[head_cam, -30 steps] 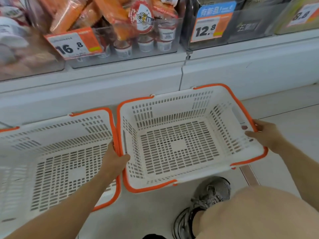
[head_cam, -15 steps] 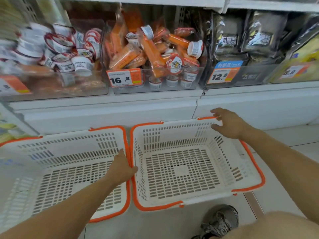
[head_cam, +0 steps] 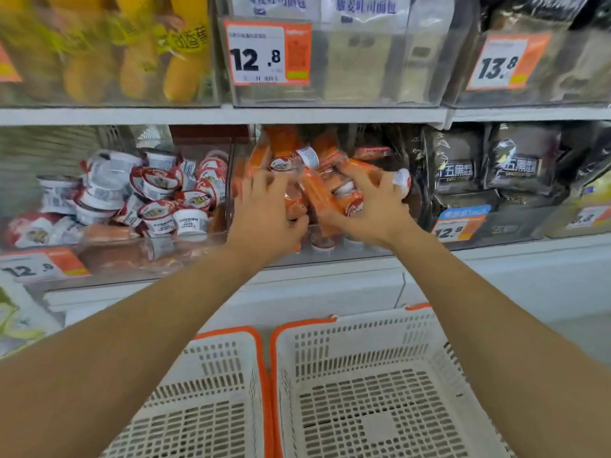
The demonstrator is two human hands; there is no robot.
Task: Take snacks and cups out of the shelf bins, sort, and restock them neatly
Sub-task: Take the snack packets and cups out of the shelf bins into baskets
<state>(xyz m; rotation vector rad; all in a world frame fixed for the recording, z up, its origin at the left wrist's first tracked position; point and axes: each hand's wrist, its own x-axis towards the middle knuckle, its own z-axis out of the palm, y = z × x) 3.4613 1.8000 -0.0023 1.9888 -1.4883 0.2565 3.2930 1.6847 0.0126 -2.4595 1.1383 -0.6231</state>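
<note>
A clear middle shelf bin (head_cam: 330, 252) holds orange snack packs (head_cam: 317, 190) mixed with small white cups (head_cam: 309, 155). Both my hands are inside it. My left hand (head_cam: 267, 209) curls around an orange pack at the bin's left side. My right hand (head_cam: 367, 206) lies with fingers spread over packs and a cup on the right, thumb hooked under one pack. The view is blurred, so the grips are hard to judge. To the left, another bin is piled with red-and-white lidded cups (head_cam: 155, 193).
Two white baskets with orange rims, the left basket (head_cam: 228, 335) and the right basket (head_cam: 304, 325), stand side by side on the floor below my arms. Black snack bags (head_cam: 456, 166) fill the bin to the right. The upper shelf carries yellow packs (head_cam: 139, 54) and price tags (head_cam: 267, 52).
Both hands left the baskets' rims and rose into the middle bin of orange packs. My view lifted from the baskets up to the shelves.
</note>
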